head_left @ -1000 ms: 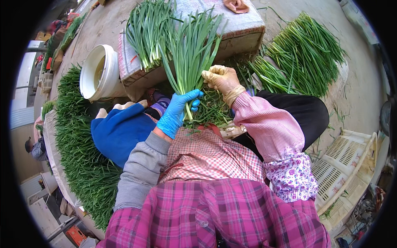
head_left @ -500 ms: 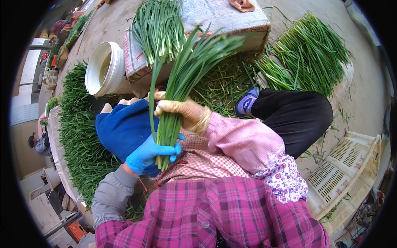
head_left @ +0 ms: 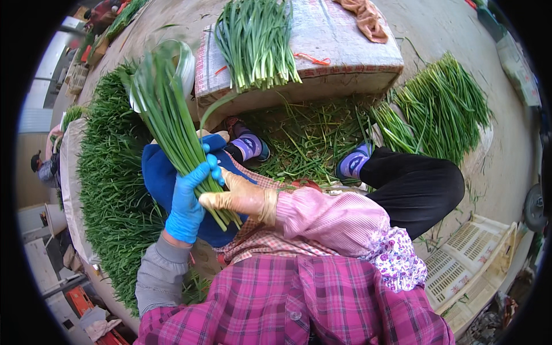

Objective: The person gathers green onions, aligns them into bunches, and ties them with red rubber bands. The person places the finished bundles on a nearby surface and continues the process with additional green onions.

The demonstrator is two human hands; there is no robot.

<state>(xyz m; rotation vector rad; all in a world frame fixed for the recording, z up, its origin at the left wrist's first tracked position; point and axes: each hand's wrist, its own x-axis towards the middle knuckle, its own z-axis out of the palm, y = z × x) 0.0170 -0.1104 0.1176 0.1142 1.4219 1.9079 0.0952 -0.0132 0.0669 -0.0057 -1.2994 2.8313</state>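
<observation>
A bunch of garlic chives (head_left: 172, 118) is in my hands above my lap, tilted with its leafy tops toward the upper left. My left hand (head_left: 188, 201), in a blue glove, is closed around the stems. Just below it my right hand (head_left: 244, 198), in a beige glove, grips the pale stem ends between thumb and fingers; part of its grip is hidden. One long leaf (head_left: 215, 106) bends out to the right of the bunch. Ahead, more garlic chives (head_left: 253, 43) lie stacked on a cloth-covered block (head_left: 339, 43).
Uncut-length chives (head_left: 106, 172) are heaped along my left. A white bucket (head_left: 187, 66) stands behind the bunch. Another chive pile (head_left: 440, 109) lies at the right, above a plastic crate (head_left: 471, 259). Leaf scraps (head_left: 310, 132) litter the ground between my feet. A red tie (head_left: 313, 58) and brown cloth (head_left: 365, 20) rest on the block.
The bunch has swung from leaning right to leaning left. My right hand has moved from its middle down to the stem ends; my left hand has shifted slightly up. The view has shifted too.
</observation>
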